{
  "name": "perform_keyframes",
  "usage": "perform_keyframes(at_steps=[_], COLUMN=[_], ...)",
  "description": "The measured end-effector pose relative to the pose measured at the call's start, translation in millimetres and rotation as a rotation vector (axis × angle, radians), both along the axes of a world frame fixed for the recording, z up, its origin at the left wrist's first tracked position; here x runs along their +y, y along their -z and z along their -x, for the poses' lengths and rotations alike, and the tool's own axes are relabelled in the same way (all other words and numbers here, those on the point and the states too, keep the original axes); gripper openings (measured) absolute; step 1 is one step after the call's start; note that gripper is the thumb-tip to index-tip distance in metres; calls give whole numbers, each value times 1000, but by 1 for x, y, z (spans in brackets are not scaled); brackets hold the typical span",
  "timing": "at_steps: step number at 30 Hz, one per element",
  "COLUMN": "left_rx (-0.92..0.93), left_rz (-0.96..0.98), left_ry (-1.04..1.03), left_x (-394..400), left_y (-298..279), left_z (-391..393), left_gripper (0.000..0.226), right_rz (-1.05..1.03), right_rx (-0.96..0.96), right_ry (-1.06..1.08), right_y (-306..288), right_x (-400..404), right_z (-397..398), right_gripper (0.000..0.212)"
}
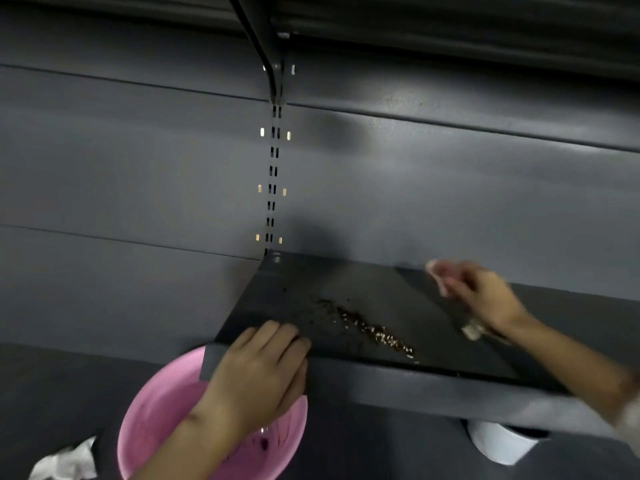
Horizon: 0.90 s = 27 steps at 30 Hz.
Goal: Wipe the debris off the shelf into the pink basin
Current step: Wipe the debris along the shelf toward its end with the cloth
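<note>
Diagonally, brownish debris streaks the shelf.

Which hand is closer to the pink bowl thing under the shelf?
The left hand. It rests on the front edge of the shelf, directly above the pink basin. The right hand is farther away, up on the shelf near the back wall, beyond the debris.

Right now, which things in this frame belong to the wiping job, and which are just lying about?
Part of the job:
- debris on the shelf
- pink basin under the shelf's front edge
- right hand holding something pinkish, blurred
- left hand on the shelf edge

Just lying about:
- crumpled white material, bottom left
- white object below the shelf
</note>
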State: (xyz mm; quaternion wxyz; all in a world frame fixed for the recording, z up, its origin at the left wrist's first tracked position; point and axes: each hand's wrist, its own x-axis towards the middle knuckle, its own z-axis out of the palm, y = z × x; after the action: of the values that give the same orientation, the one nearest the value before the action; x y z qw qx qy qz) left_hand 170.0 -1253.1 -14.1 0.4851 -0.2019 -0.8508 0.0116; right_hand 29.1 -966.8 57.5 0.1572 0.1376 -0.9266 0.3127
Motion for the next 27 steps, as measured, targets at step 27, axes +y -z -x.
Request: perform_keyframes(at_steps=[27], left_rx=[-166], left_rz=[24], left_ry=[202], left_x=[-57], left_y=[-2], left_z=[-12], left_gripper=[38], right_rz=[-115], right_rx=[-270], right_ry=[604], right_y=[4], right_x=[-72], right_z=[-64], right_gripper=[31])
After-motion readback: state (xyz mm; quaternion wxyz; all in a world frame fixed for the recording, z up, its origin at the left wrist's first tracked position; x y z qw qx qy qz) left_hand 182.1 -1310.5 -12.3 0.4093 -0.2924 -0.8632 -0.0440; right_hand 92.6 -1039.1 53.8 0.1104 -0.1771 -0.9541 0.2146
